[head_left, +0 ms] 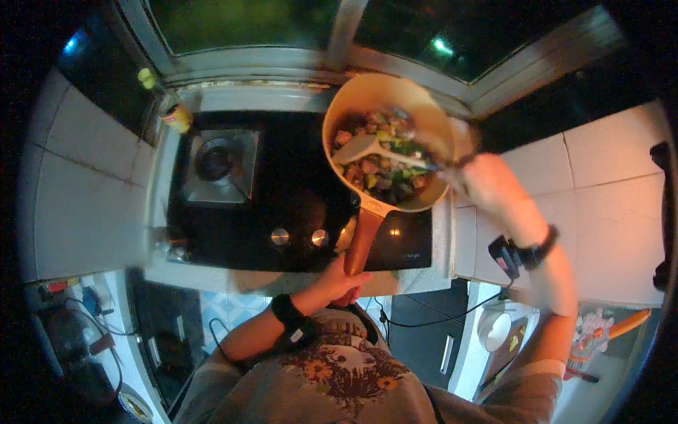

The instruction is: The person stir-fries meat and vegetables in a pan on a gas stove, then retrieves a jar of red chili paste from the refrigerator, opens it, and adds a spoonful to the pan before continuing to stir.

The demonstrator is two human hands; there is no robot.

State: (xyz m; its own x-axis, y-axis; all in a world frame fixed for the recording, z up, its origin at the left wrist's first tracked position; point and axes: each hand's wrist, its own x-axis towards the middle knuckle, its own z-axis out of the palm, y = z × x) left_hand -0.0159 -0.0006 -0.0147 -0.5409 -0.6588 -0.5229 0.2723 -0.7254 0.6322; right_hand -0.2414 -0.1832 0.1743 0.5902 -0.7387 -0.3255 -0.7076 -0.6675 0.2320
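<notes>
A deep pan [432,106] with a cream-coloured inside stands over the right part of the black cooktop [293,162]. My left hand [337,281] is closed around its brown handle [364,240], close to my body. In the pan lie browned chunks and green pieces of food [381,184]. My right hand [480,180], smeared by motion, grips the far end of a pale spatula [359,147] at the pan's right rim. The spatula's broad head rests among the food on the left side of the pan. My right fingers are partly blurred.
A bare burner [217,161] sits at the cooktop's left. Two knobs [280,237] are near its front. A yellow-capped bottle [171,109] stands in the back left corner, below the window frame [254,60]. A white bowl [494,330] and black cable [445,322] are at lower right.
</notes>
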